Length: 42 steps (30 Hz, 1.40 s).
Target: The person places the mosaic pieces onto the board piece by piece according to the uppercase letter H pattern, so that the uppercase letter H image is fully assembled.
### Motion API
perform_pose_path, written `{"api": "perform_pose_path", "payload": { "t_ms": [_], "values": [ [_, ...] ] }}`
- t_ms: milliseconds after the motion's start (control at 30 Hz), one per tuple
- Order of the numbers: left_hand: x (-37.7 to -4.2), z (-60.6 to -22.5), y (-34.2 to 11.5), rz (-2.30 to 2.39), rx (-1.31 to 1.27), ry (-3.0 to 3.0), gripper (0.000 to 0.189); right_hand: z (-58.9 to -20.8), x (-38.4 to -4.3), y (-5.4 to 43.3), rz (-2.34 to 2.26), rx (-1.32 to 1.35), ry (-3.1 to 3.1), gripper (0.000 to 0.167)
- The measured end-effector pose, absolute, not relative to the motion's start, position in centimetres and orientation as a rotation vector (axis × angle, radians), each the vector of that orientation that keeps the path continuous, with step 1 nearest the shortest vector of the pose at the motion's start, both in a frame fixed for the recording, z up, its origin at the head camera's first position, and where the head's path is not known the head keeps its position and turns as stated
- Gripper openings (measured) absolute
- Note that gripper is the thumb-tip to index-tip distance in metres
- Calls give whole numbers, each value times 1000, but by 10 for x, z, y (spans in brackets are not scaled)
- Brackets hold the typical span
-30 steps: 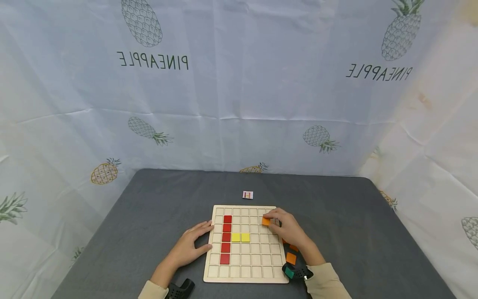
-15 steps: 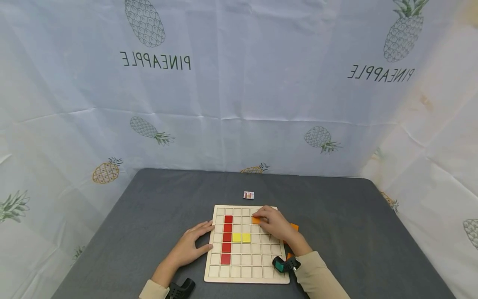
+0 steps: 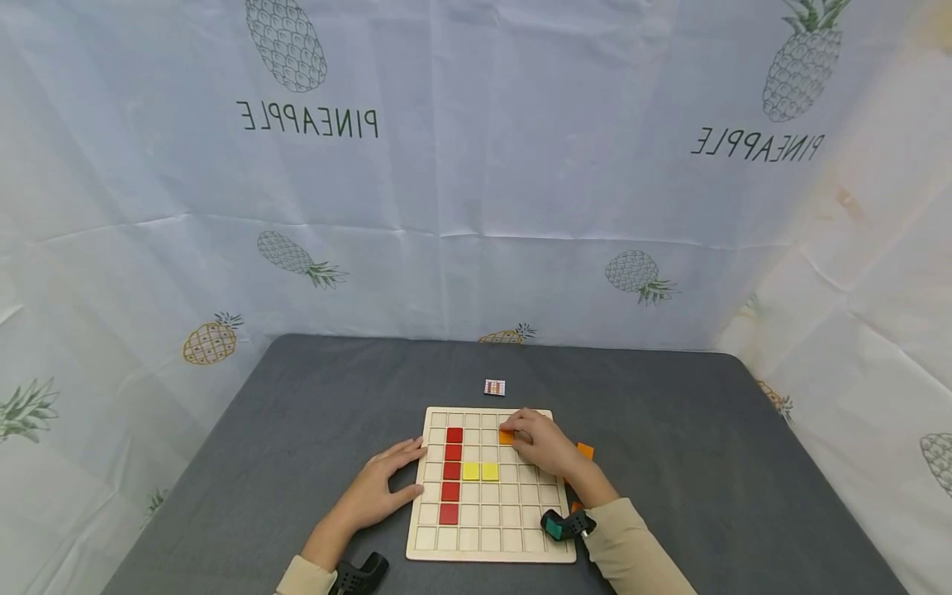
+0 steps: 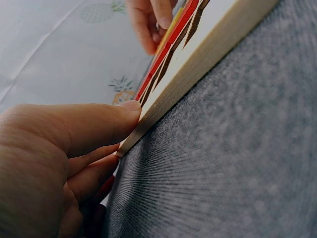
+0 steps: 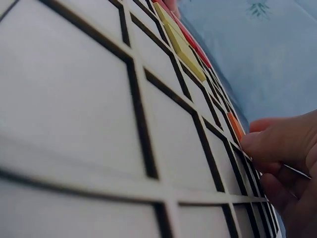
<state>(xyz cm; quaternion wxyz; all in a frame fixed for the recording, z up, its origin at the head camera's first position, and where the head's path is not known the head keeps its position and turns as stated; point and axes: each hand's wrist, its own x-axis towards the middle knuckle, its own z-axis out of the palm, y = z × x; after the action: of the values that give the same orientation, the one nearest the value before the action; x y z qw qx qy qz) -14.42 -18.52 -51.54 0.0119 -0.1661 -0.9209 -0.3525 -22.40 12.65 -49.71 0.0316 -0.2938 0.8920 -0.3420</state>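
Note:
A square wooden grid board (image 3: 491, 541) lies on the dark table. Set in its cells are a column of several red tiles (image 3: 450, 471) and two yellow tiles (image 3: 471, 472) beside the middle red one. My right hand (image 3: 546, 448) reaches over the upper part of the board and pinches an orange tile (image 3: 506, 437) at a cell in the second row; the fingertips partly cover it. My left hand (image 3: 375, 492) rests against the board's left edge, thumb and fingers spread. In the left wrist view, the left thumb (image 4: 106, 121) touches the wooden rim.
More orange tiles (image 3: 585, 451) lie by the board's right edge, partly hidden under my right forearm. A small patterned card (image 3: 494, 387) lies behind the board. A pineapple-print curtain (image 3: 476, 165) hangs past the grey table's (image 3: 357, 380) far edge.
My right hand has moved left across the board with the orange tile, then almost stopped. Orange tiles by the right edge are differently covered by the forearm. My left hand has stayed in place.

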Motion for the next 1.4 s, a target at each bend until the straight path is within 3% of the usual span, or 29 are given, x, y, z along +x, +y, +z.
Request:
{"api": "perform_pose_path", "payload": {
  "t_ms": [400, 867, 1400],
  "values": [
    [-145, -518, -185, -1088, -522, -2868, 57, -486, -213, 164, -1136, -736, 2806, 36],
    [-144, -516, -185, -1083, -526, -2862, 56, -500, -192, 217, -1141, -714, 2964, 37],
    [-144, -516, -184, -1098, -523, -2867, 56, -514, -185, 230, -1140, -579, 3059, 39]
  ]
}}
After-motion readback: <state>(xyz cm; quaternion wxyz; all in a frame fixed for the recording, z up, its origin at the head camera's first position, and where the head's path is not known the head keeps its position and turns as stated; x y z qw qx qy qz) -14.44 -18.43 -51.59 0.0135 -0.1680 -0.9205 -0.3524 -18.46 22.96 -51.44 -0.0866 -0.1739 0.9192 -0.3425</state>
